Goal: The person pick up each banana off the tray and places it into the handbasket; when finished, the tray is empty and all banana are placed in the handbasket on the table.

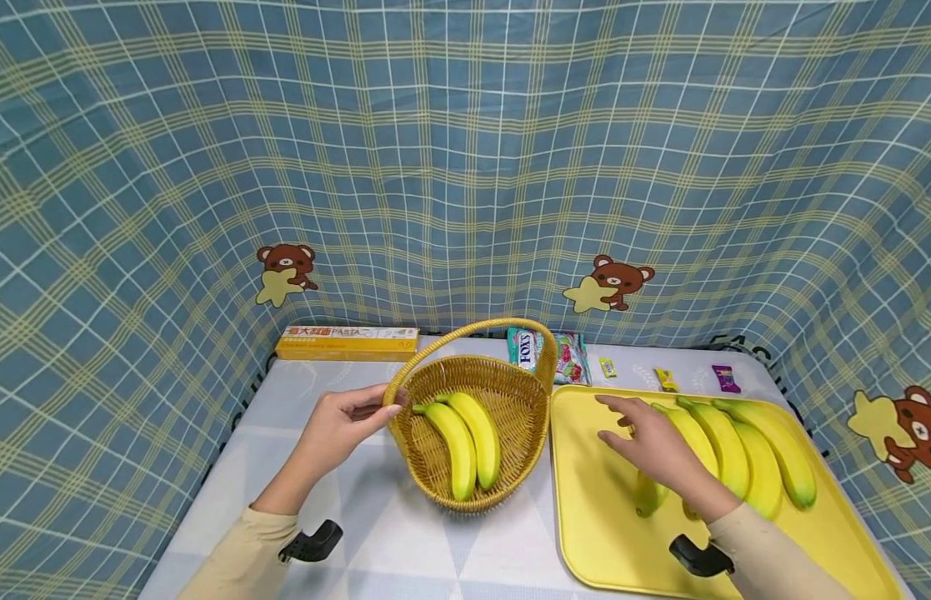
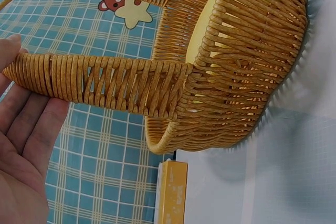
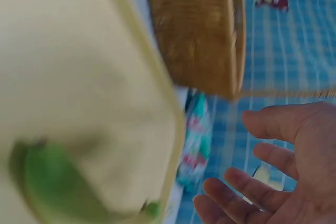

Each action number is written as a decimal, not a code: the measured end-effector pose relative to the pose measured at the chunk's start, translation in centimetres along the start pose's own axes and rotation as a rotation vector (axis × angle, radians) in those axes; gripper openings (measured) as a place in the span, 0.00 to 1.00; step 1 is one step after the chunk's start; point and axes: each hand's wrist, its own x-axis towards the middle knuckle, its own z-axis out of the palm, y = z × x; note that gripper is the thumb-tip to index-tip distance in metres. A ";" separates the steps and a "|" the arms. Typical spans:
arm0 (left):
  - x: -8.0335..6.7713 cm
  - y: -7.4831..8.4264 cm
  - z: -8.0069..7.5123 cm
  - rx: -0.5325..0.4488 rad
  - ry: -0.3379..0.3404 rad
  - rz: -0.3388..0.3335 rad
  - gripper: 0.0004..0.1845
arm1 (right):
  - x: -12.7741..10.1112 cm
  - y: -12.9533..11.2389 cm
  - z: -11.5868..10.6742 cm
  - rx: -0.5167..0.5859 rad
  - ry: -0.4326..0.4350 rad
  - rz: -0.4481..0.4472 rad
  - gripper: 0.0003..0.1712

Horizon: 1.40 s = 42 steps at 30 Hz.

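The left hand (image 1: 343, 427) rests its straight fingers against the handle base of the wicker basket (image 1: 519, 398) at the rim's 9 o'clock side; two bananas (image 1: 465, 440) lie inside the basket at the middle of the tabletop (image 1: 285, 417). At the basket's 3 o'clock, the right hand (image 1: 653, 446) hovers with fingers spread and holding nothing over the leftmost banana of the row of bananas (image 1: 750, 458) on the yellow tray (image 1: 585, 500).

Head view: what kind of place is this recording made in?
Probably a staged tabletop recording booth, not a real kitchen: a plaid bear-print cloth curtains the table on three sides, with a basket and a yellow tray of bananas laid out like props.
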 end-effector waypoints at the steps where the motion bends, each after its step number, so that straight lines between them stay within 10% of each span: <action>1: 0.0 0.0 0.0 -0.001 0.000 0.002 0.15 | -0.1 0.7 -0.2 -0.008 0.000 0.013 0.33; 14: 0.2 0.2 0.0 -0.007 -0.011 0.003 0.16 | -0.9 6.3 -1.0 -0.114 0.001 0.135 0.35; 42: 0.2 0.0 -0.1 0.002 -0.007 0.004 0.14 | -1.2 6.1 0.6 -0.075 -0.103 0.172 0.39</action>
